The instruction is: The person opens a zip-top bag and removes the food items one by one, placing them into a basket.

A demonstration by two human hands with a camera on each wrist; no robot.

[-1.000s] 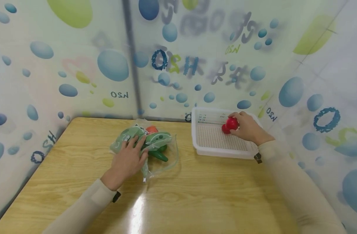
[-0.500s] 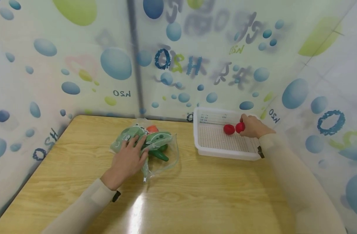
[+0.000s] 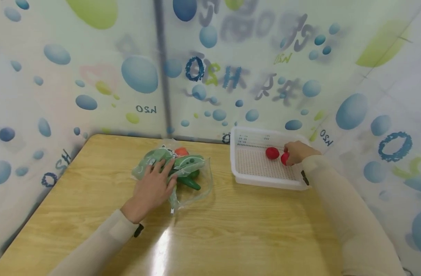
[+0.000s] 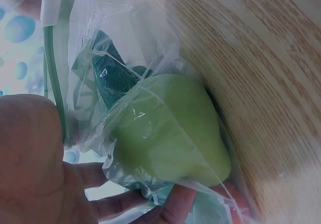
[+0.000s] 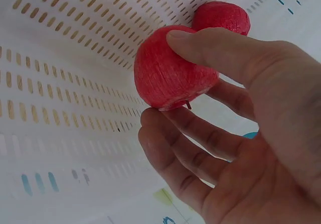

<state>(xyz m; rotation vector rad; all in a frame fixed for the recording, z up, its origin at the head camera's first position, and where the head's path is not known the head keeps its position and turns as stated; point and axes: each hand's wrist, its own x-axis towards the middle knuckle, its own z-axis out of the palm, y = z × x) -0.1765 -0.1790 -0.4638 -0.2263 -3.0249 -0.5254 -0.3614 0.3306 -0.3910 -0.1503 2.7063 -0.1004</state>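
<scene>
My right hand [image 3: 298, 151] grips a red apple [image 3: 284, 158] inside the right part of a white plastic basket [image 3: 265, 181]. In the right wrist view the thumb presses on this apple [image 5: 168, 71], whose short stem shows, and the fingertips touch its other side. A second red apple [image 3: 272, 153] lies close by on the basket floor. My left hand [image 3: 151, 192] rests with spread fingers on a clear zip bag [image 3: 205, 188]. Inside are a long dark green vegetable [image 3: 189, 182], something orange-red [image 3: 181, 151] and a smooth yellow-green, pear-like piece [image 4: 170, 133]. The film and hand partly hide the contents.
Both the bag and the basket stand on a wooden table [image 3: 224, 230]. The basket's back side is near a patterned wall sheet [image 3: 141, 73] that rises behind the table. More patterned sheeting [image 3: 397, 115] stands at the right.
My right hand has moved right and then down with the apple, away from the other apple, toward the basket's right floor. The left hand stays on the bag. The view has shifted slightly.
</scene>
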